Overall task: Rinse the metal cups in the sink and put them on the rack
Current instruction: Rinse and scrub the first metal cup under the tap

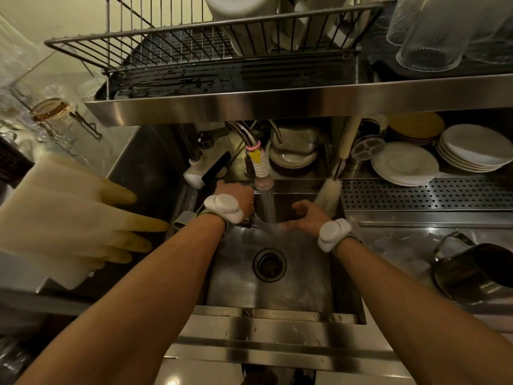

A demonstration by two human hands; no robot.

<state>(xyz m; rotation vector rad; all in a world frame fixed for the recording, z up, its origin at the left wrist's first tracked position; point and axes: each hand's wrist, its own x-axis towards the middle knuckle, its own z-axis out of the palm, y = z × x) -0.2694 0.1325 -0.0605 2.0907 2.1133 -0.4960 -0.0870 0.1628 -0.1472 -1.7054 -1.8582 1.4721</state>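
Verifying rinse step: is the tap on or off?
On: a water stream falls from the tap nozzle into the sink, beside the right hand.

SS counter (394, 240), metal cup (472, 276), plates (405, 165) at back

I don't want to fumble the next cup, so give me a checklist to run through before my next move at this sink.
1. Water running from the ribbed white tap nozzle: ok, a stream falls into the steel sink.
2. Right hand free: ok, fingers loosely curved beside the stream, seemingly empty.
3. Left hand free: cannot tell, its fingers are hidden.
4. Next dark metal cup with handle located: ok, lying tilted on the right counter.
5. Room on the wire rack: ok, its left part is bare.
6. Round drain: ok, no pooled water.
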